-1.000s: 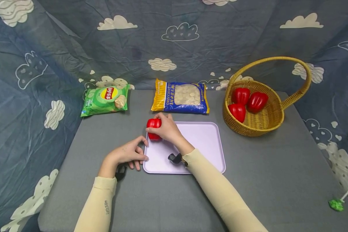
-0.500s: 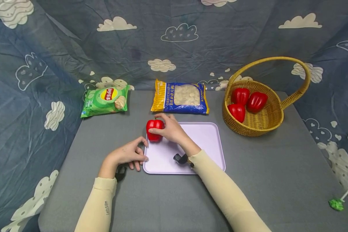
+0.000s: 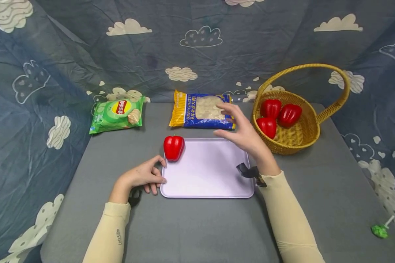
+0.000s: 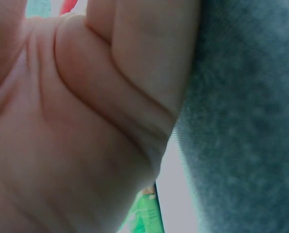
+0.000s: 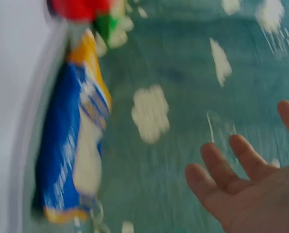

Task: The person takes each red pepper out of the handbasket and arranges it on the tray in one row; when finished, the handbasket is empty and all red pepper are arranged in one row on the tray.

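A red bell pepper [image 3: 173,148] sits upright in the far left corner of the pale purple tray [image 3: 207,170]. My left hand [image 3: 141,174] rests at the tray's left edge, its thumb and index fingertips touching the rim. The other fingers are bent below, on the table. In the left wrist view its palm [image 4: 76,111] fills most of the picture and its fingertips are out of sight. My right hand [image 3: 243,131] hovers over the tray's far right part, fingers spread and nothing in them. The right wrist view also shows this hand [image 5: 261,194] holding nothing.
A wicker basket [image 3: 303,140] with three red bell peppers stands at the right, handle up. Behind the tray lies a blue and yellow orecchiette pasta bag [image 3: 192,111]. A green Lay's chips bag [image 3: 116,115] is at the far left, a small green object [image 3: 380,231] near the right edge.
My right hand has let go of the bell pepper and moved right, toward the basket side. The bell pepper stays in the tray's corner. The left hand keeps its place at the rim.
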Available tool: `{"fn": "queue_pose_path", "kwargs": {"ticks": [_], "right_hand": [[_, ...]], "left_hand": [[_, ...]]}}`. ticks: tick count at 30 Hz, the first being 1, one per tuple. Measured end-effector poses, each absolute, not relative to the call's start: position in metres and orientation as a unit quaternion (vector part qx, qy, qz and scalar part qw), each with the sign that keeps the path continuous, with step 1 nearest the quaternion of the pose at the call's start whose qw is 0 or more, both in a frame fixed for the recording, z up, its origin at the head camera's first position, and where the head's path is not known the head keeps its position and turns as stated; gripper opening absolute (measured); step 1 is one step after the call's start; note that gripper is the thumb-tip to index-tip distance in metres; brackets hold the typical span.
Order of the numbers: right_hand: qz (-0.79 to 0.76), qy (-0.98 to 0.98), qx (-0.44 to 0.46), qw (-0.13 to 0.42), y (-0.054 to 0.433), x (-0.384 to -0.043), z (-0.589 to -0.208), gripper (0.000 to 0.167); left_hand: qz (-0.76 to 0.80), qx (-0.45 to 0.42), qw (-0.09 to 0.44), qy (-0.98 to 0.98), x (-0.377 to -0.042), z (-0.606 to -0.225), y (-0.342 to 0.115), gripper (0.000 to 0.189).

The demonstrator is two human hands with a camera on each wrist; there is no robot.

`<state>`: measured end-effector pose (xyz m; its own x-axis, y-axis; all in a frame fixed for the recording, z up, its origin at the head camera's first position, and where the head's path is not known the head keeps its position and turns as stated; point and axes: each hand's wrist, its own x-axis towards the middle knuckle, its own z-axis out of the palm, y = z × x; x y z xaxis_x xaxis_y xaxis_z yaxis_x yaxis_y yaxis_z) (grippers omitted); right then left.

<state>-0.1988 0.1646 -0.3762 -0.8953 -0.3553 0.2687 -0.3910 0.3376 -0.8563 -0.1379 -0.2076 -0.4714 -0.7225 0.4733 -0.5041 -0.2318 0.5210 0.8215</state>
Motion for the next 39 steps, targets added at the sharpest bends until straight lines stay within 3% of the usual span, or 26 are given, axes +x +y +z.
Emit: {"fn": "queue_pose_path", "kwargs": {"ticks": [10, 14, 29, 39], "right_hand": [[0.558, -0.824, 0.067, 0.073, 0.254, -0.216, -0.377, 0.083], [0.562, -0.824, 0.002, 0.071, 0.282, -0.223, -0.391, 0.083], [0.534, -0.841, -0.086, 0.016, 0.317, -0.24, -0.422, 0.097], [0.528, -0.841, -0.099, -0.064, 0.322, -0.242, -0.426, 0.105]], "left_hand": [[0.484, 0.071, 0.366, 0.792, -0.138, -0.472, -0.207, 0.054], [0.486, 0.069, 0.367, 0.79, -0.137, -0.472, -0.207, 0.054], [0.485, 0.063, 0.371, 0.789, -0.138, -0.472, -0.206, 0.055], [0.485, 0.069, 0.37, 0.789, -0.138, -0.473, -0.206, 0.055]]}}
